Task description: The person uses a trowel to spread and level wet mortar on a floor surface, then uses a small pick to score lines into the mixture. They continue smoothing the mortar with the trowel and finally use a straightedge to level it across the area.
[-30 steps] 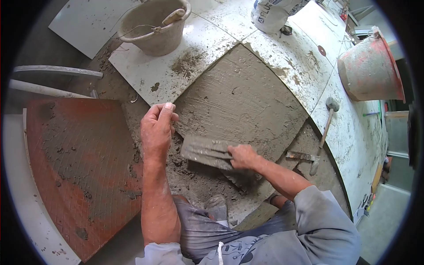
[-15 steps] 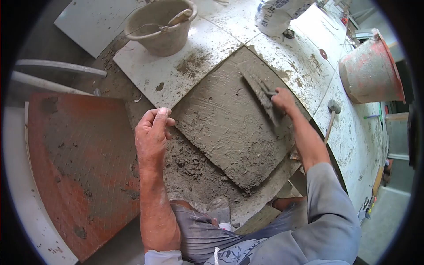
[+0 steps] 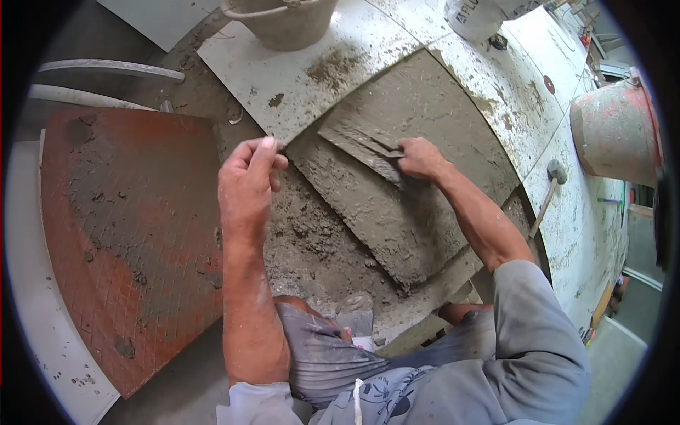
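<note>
A square bed of wet grey mortar (image 3: 425, 219) lies in the middle of the view, bordered by pale tiles at its upper sides. My right hand (image 3: 423, 159) is wrapped round the handle of a flat trowel (image 3: 358, 150), whose blade rests over the left part of the mortar. Near the mortar's left corner, my left hand (image 3: 251, 173) is raised with its fingers curled and the thumb against them. Whether anything is pinched in it is too small to tell. Loose crumbly mortar (image 3: 308, 230) lies below that corner.
A mortar bucket (image 3: 283, 25) stands on a white tile (image 3: 283, 71) at the top. At right are a large stained bucket (image 3: 615, 131) and a mallet (image 3: 557, 171). A mortar-smeared red board (image 3: 170, 212) lies left, below two pale pipes (image 3: 92, 96). A bag (image 3: 471, 18) is at the top.
My right hand has swept the trowel from the mortar's right side to its left part, after coming up from the lower edge. The view has shifted slightly; my left hand keeps its pose.
</note>
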The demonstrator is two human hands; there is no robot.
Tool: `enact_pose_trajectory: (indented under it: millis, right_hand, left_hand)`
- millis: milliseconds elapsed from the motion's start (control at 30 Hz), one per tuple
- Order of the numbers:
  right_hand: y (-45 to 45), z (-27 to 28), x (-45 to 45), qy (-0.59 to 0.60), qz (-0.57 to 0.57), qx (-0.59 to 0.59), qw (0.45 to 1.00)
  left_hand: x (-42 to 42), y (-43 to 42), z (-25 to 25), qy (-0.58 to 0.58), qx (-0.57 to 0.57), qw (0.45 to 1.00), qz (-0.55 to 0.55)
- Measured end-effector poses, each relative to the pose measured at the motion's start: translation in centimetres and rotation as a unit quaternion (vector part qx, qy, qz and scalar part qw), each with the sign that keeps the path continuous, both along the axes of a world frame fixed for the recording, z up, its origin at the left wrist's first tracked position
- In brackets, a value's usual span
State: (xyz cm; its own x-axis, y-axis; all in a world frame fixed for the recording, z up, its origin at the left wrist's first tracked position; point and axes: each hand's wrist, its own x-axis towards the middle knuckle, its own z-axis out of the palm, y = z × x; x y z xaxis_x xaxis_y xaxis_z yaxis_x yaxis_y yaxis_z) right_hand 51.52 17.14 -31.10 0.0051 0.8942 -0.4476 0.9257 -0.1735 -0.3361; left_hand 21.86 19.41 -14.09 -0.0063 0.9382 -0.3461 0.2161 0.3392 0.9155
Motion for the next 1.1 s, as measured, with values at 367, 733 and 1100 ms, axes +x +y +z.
enact_pose_trajectory:
  millis: [367,733,1100]
  right_hand:
    - [-9.3,2.4,-0.6,0.005,0.188,-0.111,0.976]
    - [-24.6,3.1,2.8,0.039,0.123,-0.185,0.974]
    - [-8.4,2.1,-10.2,0.049,-0.03,-0.006,0.998]
  left_hand:
    - [1.7,0.0,0.0,-0.015,0.024,1.0,-0.01]
    - [4.2,0.1,0.2,-0.014,0.011,1.0,-0.024]
    - [4.0,0.1,0.5,-0.021,0.02,1.0,-0.01]
